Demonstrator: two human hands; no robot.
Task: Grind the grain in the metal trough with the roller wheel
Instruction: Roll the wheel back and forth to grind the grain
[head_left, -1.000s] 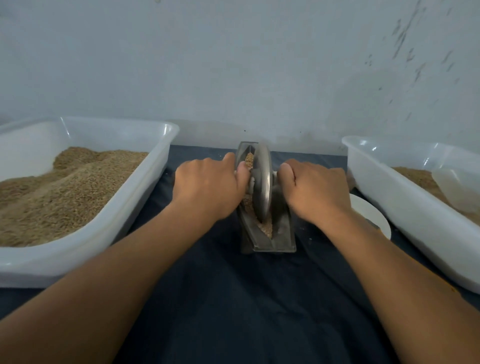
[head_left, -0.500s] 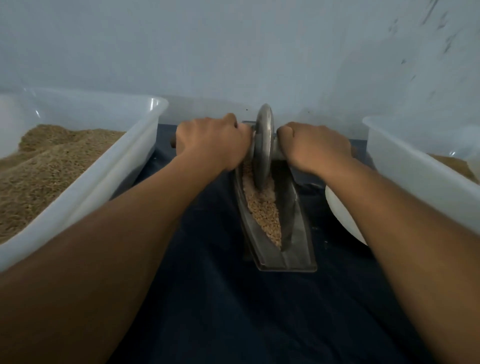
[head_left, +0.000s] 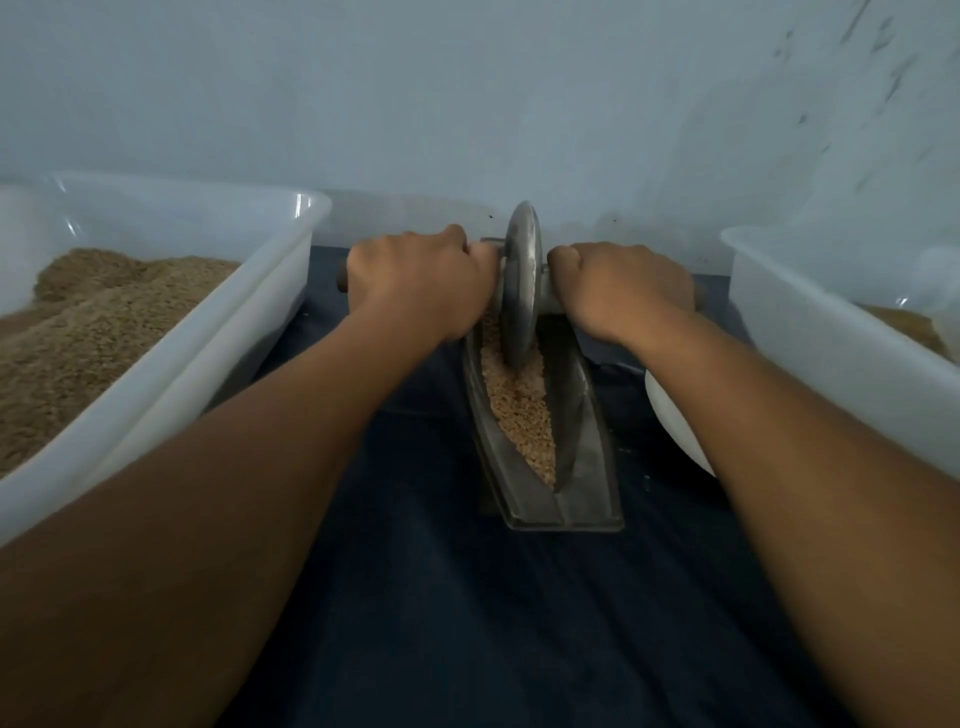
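I clamp my left hand (head_left: 421, 286) and right hand (head_left: 621, 291) on the axle either side of the roller wheel (head_left: 521, 286), keeping it upright in the trough (head_left: 587, 441) over the grain (head_left: 522, 410).

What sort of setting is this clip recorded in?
Probably a small hand-milling work area, floor or low table, against a plain wall rather than a kitchen. A metal trough of grain holds a roller wheel on dark cloth, flanked by a grain-filled plastic tub.
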